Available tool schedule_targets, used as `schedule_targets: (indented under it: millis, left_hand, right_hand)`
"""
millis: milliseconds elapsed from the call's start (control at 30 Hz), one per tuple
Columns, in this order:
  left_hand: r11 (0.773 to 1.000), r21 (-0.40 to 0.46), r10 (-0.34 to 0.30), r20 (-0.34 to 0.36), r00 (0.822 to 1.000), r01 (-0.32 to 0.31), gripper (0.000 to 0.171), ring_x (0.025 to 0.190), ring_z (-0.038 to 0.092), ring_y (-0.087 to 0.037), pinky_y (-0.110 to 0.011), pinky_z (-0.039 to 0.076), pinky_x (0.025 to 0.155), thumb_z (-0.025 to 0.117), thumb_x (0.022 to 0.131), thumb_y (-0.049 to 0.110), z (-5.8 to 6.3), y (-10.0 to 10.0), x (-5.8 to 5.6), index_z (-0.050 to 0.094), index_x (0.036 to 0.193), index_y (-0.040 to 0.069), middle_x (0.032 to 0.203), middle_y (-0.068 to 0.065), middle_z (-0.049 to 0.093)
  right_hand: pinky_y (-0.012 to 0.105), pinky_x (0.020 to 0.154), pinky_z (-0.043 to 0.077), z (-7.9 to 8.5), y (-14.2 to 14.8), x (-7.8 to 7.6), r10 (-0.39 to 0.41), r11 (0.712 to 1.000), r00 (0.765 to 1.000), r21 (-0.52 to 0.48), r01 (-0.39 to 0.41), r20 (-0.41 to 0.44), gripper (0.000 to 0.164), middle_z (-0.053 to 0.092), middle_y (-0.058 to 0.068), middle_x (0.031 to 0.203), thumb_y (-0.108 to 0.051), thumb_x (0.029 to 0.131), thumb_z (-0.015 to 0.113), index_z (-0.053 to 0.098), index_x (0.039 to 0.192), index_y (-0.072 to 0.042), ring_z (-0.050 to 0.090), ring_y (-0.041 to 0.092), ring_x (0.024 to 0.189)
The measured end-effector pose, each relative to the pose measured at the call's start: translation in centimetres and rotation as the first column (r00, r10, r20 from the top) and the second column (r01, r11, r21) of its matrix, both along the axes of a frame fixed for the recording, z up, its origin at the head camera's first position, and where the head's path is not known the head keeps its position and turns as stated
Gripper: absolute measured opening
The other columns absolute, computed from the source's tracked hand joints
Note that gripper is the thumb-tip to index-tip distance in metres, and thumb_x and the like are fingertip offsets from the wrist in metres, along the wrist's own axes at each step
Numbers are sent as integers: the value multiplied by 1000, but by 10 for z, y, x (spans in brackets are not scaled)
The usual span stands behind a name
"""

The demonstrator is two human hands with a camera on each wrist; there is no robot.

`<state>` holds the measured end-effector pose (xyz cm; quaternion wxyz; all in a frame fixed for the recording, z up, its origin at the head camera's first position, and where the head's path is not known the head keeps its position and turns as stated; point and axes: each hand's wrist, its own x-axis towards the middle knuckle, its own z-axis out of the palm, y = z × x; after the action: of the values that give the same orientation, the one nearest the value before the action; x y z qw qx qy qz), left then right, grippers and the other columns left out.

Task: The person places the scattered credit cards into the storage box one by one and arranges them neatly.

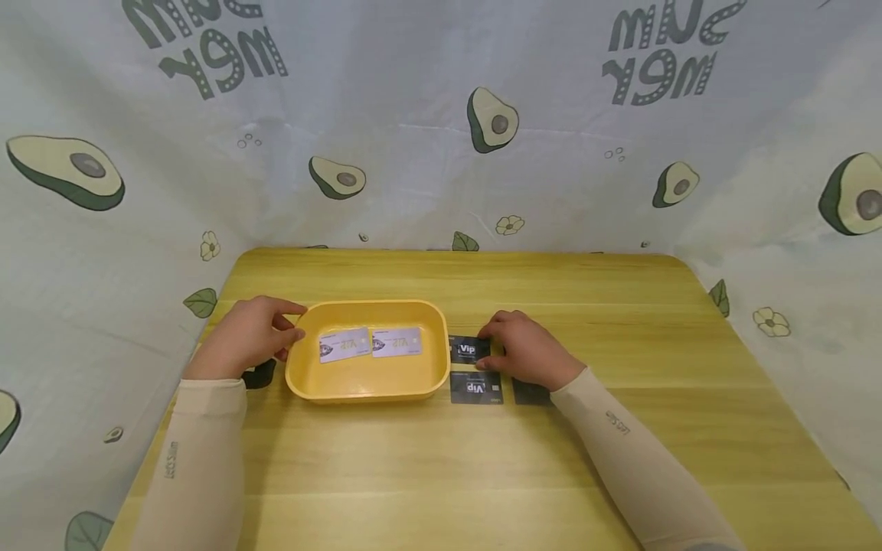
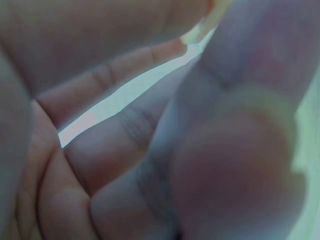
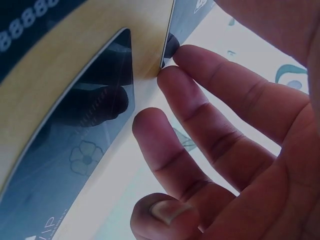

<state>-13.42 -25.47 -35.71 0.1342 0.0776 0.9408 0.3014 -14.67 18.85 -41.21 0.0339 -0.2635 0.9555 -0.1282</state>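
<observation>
A shallow yellow plastic bin stands on the table. Two pale VIP cards, one left and one right, lie in it. At the bin's left end my left hand holds the rim between thumb and fingers; its close wrist view is mostly blurred fingers. Just right of the bin, my right hand has finger and thumb at opposite edges of a black Vip card. Below that card lies a second black Vip card. A further dark card is partly hidden by the right wrist.
The wooden table has a curtain with avocado prints behind and beside it. Under my left wrist is a small black object. In the right wrist view, a glossy dark card lies close to the fingers.
</observation>
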Motion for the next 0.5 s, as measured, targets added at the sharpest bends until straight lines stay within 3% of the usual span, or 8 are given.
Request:
schedule_targets:
  millis: [500]
  left_hand:
    - [1000, -5, 7, -9, 1000, -7, 48, 65, 73, -17, -34, 55, 62, 73, 100, 14, -1, 1, 1, 62, 144, 0, 104, -13, 76]
  right_hand:
    - [39, 89, 53, 0, -1, 1, -21, 998, 1000, 63, 20, 9, 53, 66, 3, 112, -48, 85, 89, 73, 117, -9, 53, 22, 97]
